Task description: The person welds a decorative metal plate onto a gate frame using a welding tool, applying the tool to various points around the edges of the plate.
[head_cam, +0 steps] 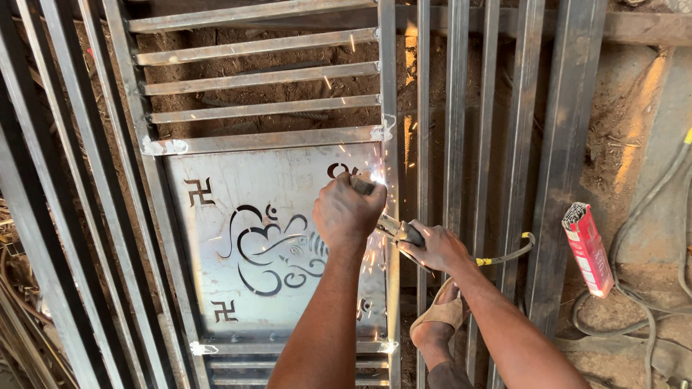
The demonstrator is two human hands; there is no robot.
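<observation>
A metal gate frame of rectangular steel tubing is laid flat across the ground, filling the centre and left of the frame, so that the joint is worked from above. At centre, a flat sheet-steel panel with cut-out ornamental motifs is set within the frame; horizontal slats run above it in the upper left. White sparks are thrown where the panel's right edge meets the upright tube, just above centre.

The left hand is closed into a fist, at the spark point, over the fore end of the electrode holder, steadying its tip. The right hand, just right of centre, is wrapped around the holder's rear grip, from which a cable with yellow bands is led rightward. A sandalled foot is planted between the tubes at lower centre.

At right, a red packet of welding rods is kept within reach on the dusty earth beside grey hoses. The steel is dull, grey and scuffed, with whitish weld residue at the corners.
</observation>
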